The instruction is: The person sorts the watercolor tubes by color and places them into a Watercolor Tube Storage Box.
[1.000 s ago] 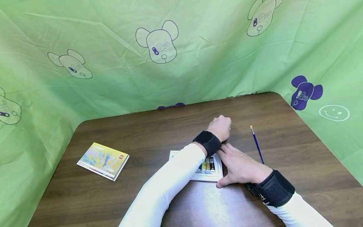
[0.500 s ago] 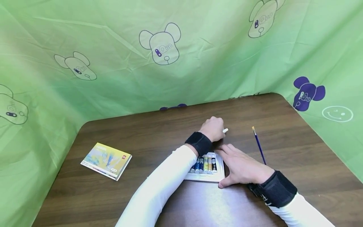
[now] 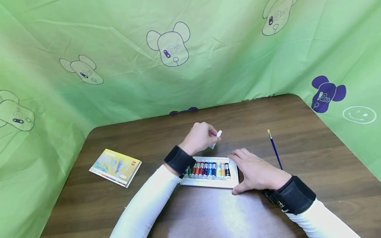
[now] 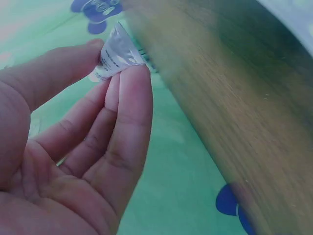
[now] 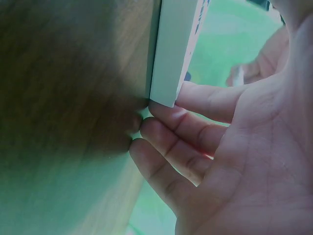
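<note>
A small white paint tube (image 3: 219,134) is pinched between the thumb and fingers of my left hand (image 3: 198,138), above the back edge of the paint box. Its flat crimped end (image 4: 119,51) points up out of the fingers in the left wrist view, with tiny print on it; its lower part is hidden. My right hand (image 3: 255,171) holds the right end of the white paint box (image 3: 205,184), thumb at the front corner and fingers at the back corner. Inside lies a row of small paint tubes (image 3: 210,169) in several colours. The left wrist covers the box's left end.
On the left of the wooden table (image 3: 154,138) lies a yellow and blue paper pad or booklet (image 3: 116,167). A blue-handled paintbrush (image 3: 274,148) lies right of the box, partly behind the right hand. A green printed curtain (image 3: 125,92) hangs around the table.
My left hand has moved left and turned, bringing the white tube more into view and uncovering most of the row of tubes. The right hand stays at the box's end.
</note>
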`<state>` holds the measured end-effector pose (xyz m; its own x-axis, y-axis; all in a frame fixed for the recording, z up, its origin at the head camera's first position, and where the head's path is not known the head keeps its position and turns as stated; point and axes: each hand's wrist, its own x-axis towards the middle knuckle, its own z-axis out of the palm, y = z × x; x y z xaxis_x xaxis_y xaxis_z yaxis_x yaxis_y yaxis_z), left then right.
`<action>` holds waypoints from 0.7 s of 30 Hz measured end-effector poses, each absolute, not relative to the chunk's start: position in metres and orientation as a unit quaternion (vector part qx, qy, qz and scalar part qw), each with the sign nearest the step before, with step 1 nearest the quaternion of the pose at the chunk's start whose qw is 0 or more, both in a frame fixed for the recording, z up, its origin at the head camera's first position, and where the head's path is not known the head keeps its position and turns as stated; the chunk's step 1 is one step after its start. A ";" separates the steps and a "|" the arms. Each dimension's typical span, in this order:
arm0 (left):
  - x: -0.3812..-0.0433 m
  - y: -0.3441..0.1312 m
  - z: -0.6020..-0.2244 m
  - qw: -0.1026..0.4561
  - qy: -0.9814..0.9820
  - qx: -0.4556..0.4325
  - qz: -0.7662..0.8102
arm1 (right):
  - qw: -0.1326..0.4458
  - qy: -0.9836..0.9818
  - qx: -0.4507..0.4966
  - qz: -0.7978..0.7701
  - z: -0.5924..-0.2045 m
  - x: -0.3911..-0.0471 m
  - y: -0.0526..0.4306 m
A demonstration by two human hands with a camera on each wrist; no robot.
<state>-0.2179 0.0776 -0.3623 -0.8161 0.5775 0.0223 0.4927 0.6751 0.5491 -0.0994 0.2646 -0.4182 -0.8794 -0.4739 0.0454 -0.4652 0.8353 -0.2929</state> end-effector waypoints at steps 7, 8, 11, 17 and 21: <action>-0.198 0.058 -0.364 0.090 0.915 0.218 0.328 | 0.011 0.958 -0.247 -0.147 -0.418 -0.100 0.266; -0.194 0.057 -0.365 0.090 0.914 0.215 0.332 | 0.011 0.957 -0.248 -0.147 -0.418 -0.100 0.267; -0.182 0.054 -0.367 0.088 0.912 0.219 0.336 | 0.013 0.957 -0.249 -0.147 -0.417 -0.100 0.267; -0.157 0.057 -0.372 0.067 0.917 0.259 0.296 | 0.007 0.956 -0.254 -0.147 -0.417 -0.100 0.267; -0.142 0.062 -0.378 0.050 0.926 0.272 0.258 | -0.002 0.954 -0.262 -0.148 -0.418 -0.100 0.266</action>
